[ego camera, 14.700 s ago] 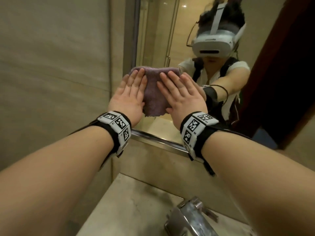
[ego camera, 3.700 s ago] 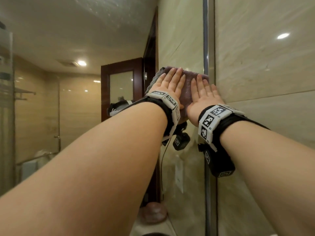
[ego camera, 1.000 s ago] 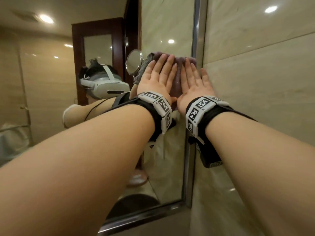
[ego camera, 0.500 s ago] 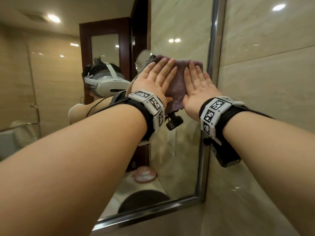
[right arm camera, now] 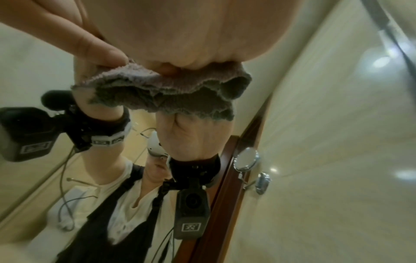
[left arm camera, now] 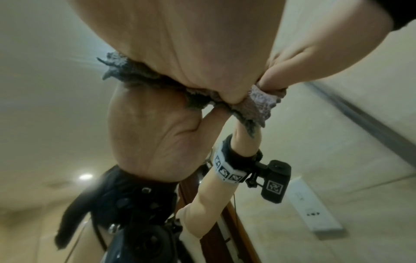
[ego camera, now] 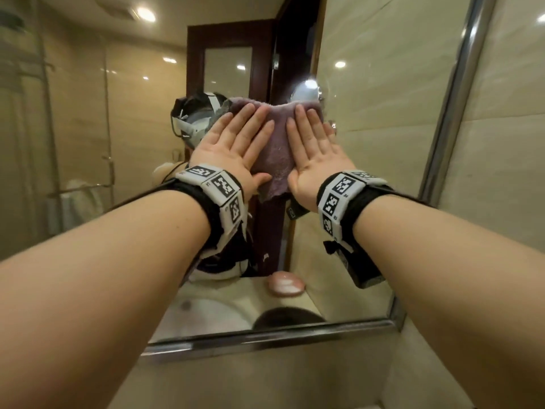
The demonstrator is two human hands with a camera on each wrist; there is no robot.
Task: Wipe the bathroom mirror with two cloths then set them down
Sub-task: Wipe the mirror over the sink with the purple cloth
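A purple cloth (ego camera: 277, 149) lies flat against the bathroom mirror (ego camera: 383, 187), and a grey layer peeks out at its upper left. My left hand (ego camera: 236, 137) presses its left half with straight, spread fingers. My right hand (ego camera: 312, 140) presses the right half the same way. In the left wrist view the palm of my left hand (left arm camera: 191, 53) bears on the crumpled cloth edge (left arm camera: 261, 106). The right wrist view has my right hand (right arm camera: 202, 35) on the bunched cloth (right arm camera: 168, 89), thumb touching its edge. I cannot tell whether the layers are two cloths.
The mirror's chrome frame (ego camera: 265, 339) runs along the bottom and up the right side. A tiled wall (ego camera: 501, 143) stands to the right and a stone ledge (ego camera: 265, 379) lies below. A pink dish (ego camera: 284, 286), a basin and a round shaving mirror (right arm camera: 245, 160) show as reflections.
Both hands have slid the cloth leftward across the glass, away from the mirror's right frame. They stay flat on it, side by side.
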